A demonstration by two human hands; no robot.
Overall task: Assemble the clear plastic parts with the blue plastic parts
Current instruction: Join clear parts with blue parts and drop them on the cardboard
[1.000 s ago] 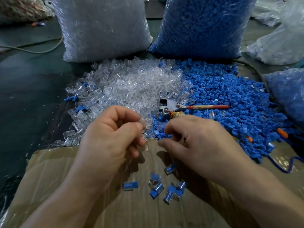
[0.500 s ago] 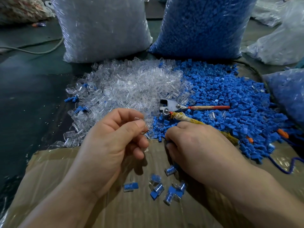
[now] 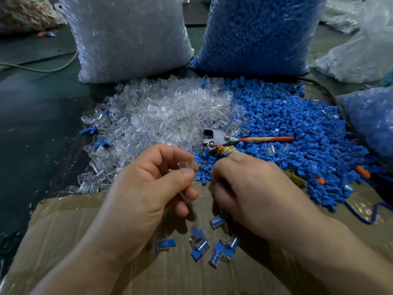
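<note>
While the left hand [image 3: 146, 188] hovers over the cardboard sheet [image 3: 74, 241], its thumb and forefinger pinch one clear plastic part [image 3: 187, 166], and the remaining fingers curl loosely beneath; the right hand [image 3: 255, 188] sits just beside it, back uppermost, with its fingers curled under at the near edge of the blue parts, and whether they grip anything cannot be told; the heap of clear plastic parts [image 3: 170, 116] lies loose beyond the left hand; the heap of blue plastic parts [image 3: 297, 128] lies to its right, the two touching and slightly mixed along their border; a metal hand tool [image 3: 221, 138] with a red handle rests across that border, beyond the right hand; several assembled pieces [image 3: 221, 250], clear with blue inside, are scattered on the cardboard between the two wrists; a sack of clear parts [image 3: 127, 35] stands upright behind the clear heap; a sack of blue parts [image 3: 259, 33] stands beside it, behind the blue heap; a blue cord [image 3: 365, 216] trails over the cardboard's right side.
</note>
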